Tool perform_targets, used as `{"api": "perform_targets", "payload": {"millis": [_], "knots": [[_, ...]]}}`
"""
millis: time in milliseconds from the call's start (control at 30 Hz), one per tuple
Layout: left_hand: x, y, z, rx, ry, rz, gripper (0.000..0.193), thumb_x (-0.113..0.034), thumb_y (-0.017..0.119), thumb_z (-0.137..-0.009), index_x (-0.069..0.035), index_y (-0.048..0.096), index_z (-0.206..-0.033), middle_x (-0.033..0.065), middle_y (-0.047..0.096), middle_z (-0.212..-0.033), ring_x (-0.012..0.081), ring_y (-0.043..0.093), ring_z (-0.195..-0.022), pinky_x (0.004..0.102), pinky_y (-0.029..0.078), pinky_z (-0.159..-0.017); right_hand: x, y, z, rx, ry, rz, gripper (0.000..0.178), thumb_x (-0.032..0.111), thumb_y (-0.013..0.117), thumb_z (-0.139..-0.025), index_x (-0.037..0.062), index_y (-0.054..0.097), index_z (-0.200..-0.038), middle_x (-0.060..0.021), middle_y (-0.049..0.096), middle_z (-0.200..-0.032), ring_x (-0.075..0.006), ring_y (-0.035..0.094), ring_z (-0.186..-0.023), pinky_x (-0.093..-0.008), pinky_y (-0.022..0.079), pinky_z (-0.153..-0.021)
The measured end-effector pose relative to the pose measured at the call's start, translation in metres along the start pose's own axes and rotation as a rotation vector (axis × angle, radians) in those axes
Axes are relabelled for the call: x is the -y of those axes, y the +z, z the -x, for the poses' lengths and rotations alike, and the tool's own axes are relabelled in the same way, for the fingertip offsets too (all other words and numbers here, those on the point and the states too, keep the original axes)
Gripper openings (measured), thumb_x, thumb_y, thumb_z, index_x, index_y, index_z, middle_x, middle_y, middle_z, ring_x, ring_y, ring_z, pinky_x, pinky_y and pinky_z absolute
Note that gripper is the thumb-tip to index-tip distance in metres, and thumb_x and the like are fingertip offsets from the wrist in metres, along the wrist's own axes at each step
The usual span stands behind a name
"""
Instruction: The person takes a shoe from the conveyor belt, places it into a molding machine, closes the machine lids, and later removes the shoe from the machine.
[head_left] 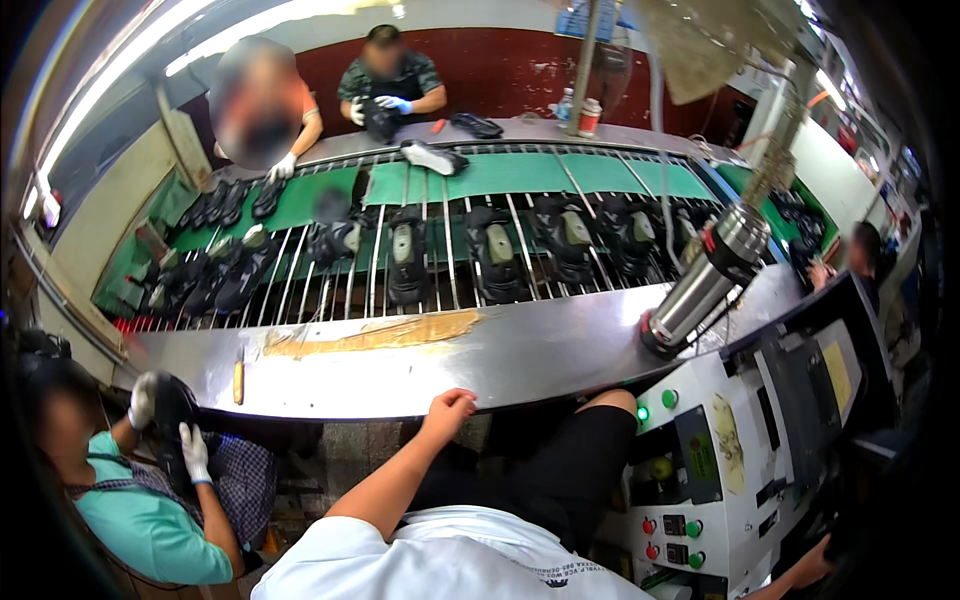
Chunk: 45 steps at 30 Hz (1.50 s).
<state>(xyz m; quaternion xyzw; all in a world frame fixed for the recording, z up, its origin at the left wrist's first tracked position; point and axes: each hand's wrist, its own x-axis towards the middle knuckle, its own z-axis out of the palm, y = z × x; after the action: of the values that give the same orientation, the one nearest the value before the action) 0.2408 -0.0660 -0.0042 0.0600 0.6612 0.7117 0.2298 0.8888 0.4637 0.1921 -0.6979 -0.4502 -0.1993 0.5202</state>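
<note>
My left hand (pixel 450 410) is at the front edge of the metal bench (pixel 560 345), its fingers curled together and nothing showing in them. At the lower right my right hand (pixel 815 563) reaches to the far side of a white machine (pixel 705 470); its fingers are mostly hidden in shadow. Beyond the bench, black shoes (pixel 495 255) with shiny grey-green parts lie in a row on a roller conveyor (pixel 448 240). A yellow-handled tool (pixel 239 380) rests on the bench to the left.
A steel thermos (pixel 705 280) stands on the bench at the right. Red and green buttons (pixel 694 527) dot the machine's front. At the left, a co-worker in gloves holds a black shoe (pixel 175 430). Two people work beyond the conveyor; a white-soled shoe (pixel 433 158) lies near them.
</note>
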Motion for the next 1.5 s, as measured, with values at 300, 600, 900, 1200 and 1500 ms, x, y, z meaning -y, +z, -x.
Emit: {"api": "perform_targets", "payload": {"millis": [300,600,900,1200,1500], "knots": [[-0.02,0.061,0.055,0.733,-0.082,0.136,0.028,-0.012,0.059,-0.091,-0.001,0.057,-0.117,0.0069,0.063,-0.104,0.0132,0.059,-0.096,0.0283,0.048,-0.087,0.129,-0.085,0.161,0.375,0.155,-1.091,0.067,0.046,0.049,-0.081,0.0002,0.049,-0.129,-0.0179,0.057,-0.125,-0.0353,0.054,-0.115,-0.0452,0.044,-0.098],[-0.149,0.057,0.081,0.83,0.585,0.088,0.105,-0.044,0.076,-0.075,-0.002,0.015,-0.15,0.0134,0.023,-0.152,0.0247,0.024,-0.14,0.038,0.018,-0.114,0.329,-0.179,0.393,1.837,0.618,-1.723,0.054,0.032,0.045,-0.08,-0.0043,0.057,-0.119,-0.0153,0.061,-0.116,-0.0319,0.058,-0.109,-0.0437,0.046,-0.096],[-0.151,-0.171,0.05,-0.248,0.236,0.317,0.093,-0.006,0.064,-0.061,-0.002,0.025,-0.145,0.0145,0.049,-0.128,0.0231,0.051,-0.117,0.035,0.041,-0.099,0.494,-0.301,0.628,2.447,-0.856,-1.294,0.093,0.016,0.068,-0.071,-0.005,0.018,-0.146,-0.025,0.025,-0.15,-0.0309,0.025,-0.141,-0.0362,0.027,-0.112],[-0.087,-0.193,-0.022,-0.358,0.29,-0.386,0.076,-0.026,0.068,-0.077,0.002,0.034,-0.139,0.0175,0.045,-0.128,0.0291,0.045,-0.12,0.0369,0.033,-0.104,0.495,-0.329,0.731,1.966,-0.81,-1.239,0.121,0.033,0.087,-0.054,-0.0054,0.013,-0.142,-0.0292,0.033,-0.139,-0.043,0.038,-0.128,-0.0443,0.034,-0.106],[-0.116,-0.374,-0.255,-0.61,0.166,0.064,0.069,-0.042,0.062,-0.085,-0.009,0.038,-0.14,0.0103,0.047,-0.133,0.0219,0.048,-0.115,0.0383,0.035,-0.098,0.586,-0.298,0.779,2.281,-0.514,-1.251,0.115,0.028,0.085,-0.055,-0.0029,0.019,-0.145,-0.0249,0.045,-0.133,-0.0358,0.047,-0.123,-0.0396,0.039,-0.103]]}}
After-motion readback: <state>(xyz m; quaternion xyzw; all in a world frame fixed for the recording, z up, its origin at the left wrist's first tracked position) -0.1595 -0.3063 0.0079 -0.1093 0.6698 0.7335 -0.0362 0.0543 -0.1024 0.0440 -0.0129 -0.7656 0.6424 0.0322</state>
